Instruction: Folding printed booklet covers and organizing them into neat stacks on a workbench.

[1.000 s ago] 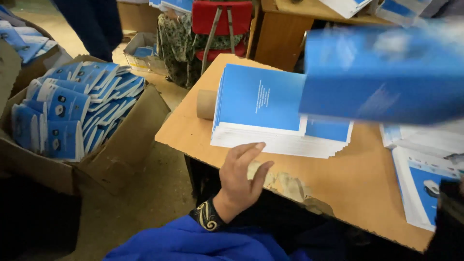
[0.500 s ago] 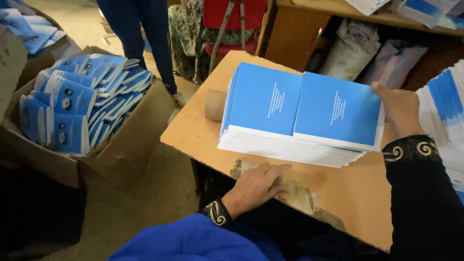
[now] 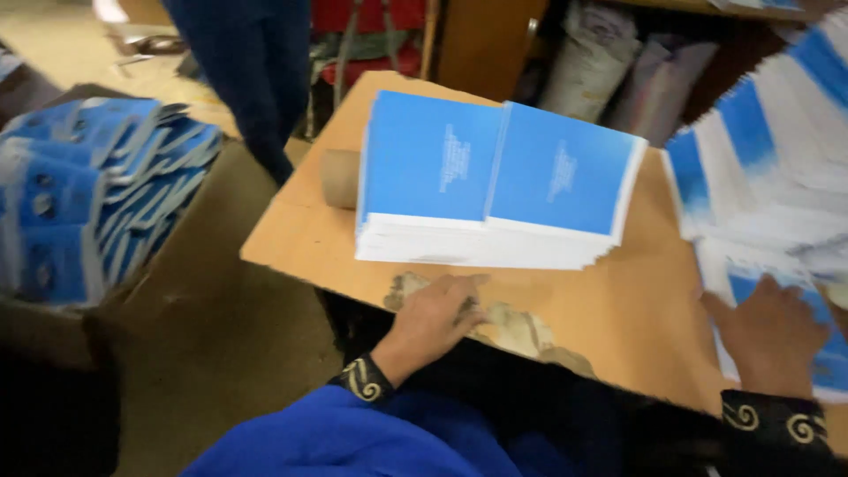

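Observation:
Two stacks of blue-covered booklets (image 3: pixel 495 181) lie side by side on a wooden table (image 3: pixel 618 305). My left hand (image 3: pixel 435 316) rests flat on the table's chipped front edge, just below the stacks, holding nothing. My right hand (image 3: pixel 770 331) presses palm down, fingers spread, on a blue and white sheet (image 3: pixel 821 353) at the right end of the table. Behind that hand lies a fanned pile of blue and white sheets (image 3: pixel 777 168).
A cardboard box (image 3: pixel 168 291) on the floor at left is full of blue booklets (image 3: pixel 84 208). A person's legs in dark trousers (image 3: pixel 252 75) stand behind the table's left corner. A cardboard roll (image 3: pixel 340 177) lies beside the stacks. Bags and a red chair sit behind.
My right hand left the right-hand stack and moved right and down onto the sheets at the table's right end. My left hand stayed on the front edge. The view shifted right.

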